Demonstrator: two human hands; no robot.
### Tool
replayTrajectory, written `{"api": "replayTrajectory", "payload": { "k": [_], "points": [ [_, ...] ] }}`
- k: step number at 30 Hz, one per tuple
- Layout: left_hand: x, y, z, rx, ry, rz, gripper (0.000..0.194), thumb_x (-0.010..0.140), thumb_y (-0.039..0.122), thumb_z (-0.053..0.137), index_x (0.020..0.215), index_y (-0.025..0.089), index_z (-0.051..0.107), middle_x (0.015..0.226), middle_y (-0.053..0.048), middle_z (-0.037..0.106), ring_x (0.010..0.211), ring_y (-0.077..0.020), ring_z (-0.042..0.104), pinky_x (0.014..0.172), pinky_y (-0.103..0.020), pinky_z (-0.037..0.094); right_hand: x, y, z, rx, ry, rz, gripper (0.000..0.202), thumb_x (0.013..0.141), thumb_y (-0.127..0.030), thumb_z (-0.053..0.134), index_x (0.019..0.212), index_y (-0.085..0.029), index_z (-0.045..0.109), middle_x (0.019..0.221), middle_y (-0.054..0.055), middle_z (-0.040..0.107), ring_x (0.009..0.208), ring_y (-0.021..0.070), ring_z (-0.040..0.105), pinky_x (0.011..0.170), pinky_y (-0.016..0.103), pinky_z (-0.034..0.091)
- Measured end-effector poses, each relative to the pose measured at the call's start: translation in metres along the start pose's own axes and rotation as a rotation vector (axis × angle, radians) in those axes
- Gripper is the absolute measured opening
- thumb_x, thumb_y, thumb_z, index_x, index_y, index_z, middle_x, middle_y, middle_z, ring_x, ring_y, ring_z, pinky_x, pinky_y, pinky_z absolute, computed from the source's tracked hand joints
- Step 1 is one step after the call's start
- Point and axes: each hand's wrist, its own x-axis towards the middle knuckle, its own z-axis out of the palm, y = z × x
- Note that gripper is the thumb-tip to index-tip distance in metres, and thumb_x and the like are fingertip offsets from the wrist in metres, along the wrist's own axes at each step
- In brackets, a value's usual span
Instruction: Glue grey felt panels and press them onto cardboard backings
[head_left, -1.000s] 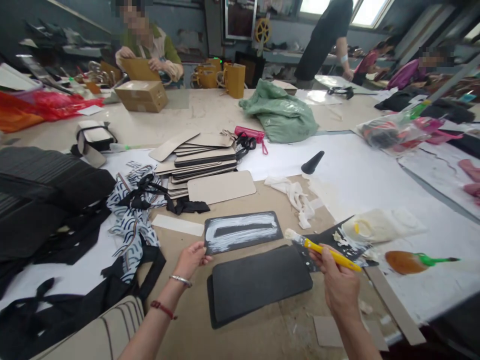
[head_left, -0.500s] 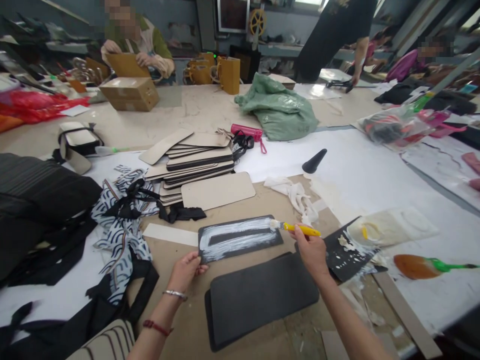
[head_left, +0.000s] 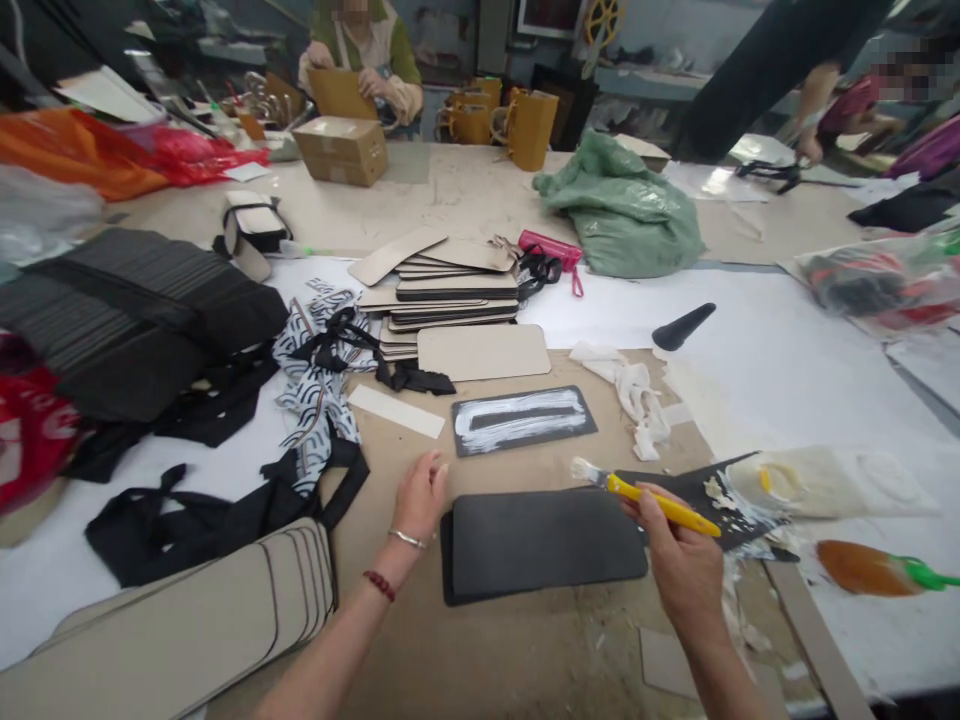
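White-streaked panel [head_left: 517, 439] lies at twelve o'clock from the black panels [head_left: 547, 545]; at its eight, left hand [head_left: 421, 492] hovers half-open, empty; at four, right hand [head_left: 679, 560] grips the yellow brush [head_left: 660, 507].

Soft, even indoor light, with glare on the far tabletop [head_left: 716, 183] and stretched, slightly blurred edges.

White marks resembling lettering appear on the red, bag-like item [head_left: 34, 440] at the left edge. No wording is legible.
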Motion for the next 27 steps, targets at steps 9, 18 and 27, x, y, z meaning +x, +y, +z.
{"api": "replayTrajectory", "payload": {
  "k": [9,18,27],
  "points": [
    [-0.100,-0.043,-0.006,0.529,-0.313,0.842,0.029,0.078,0.019,0.054,0.107,0.020,0.057,0.115,-0.012,0.058,0.114,-0.0270,0.047,0.089,-0.049,0.045,-0.076,-0.007,0.060,0.074,-0.247,0.035,0.037,0.072,-0.049,0.057,0.089,-0.017,0.062,0.089,0.009,0.066,0.074,0.0219,0.065,0.072,0.036,0.054],
    [-0.096,-0.048,-0.006,0.531,-0.311,0.832,0.028,0.081,0.020,0.052,0.108,0.023,0.059,0.114,-0.010,0.060,0.114,-0.0245,0.049,0.089,-0.045,0.046,-0.085,0.009,0.082,0.046,-0.282,0.090,0.039,0.073,-0.049,0.055,0.088,-0.014,0.062,0.085,0.009,0.067,0.071,0.0198,0.064,0.070,0.034,0.053],
    [-0.096,-0.050,-0.005,0.552,-0.284,0.856,0.027,0.082,0.021,0.050,0.106,0.025,0.061,0.113,-0.009,0.060,0.113,-0.0234,0.050,0.089,-0.042,0.045,-0.020,0.037,-0.011,-0.176,0.070,0.168,0.045,0.070,-0.053,0.054,0.087,-0.013,0.064,0.072,0.009,0.068,0.071,0.0249,0.066,0.072,0.038,0.051]
  ]
}}
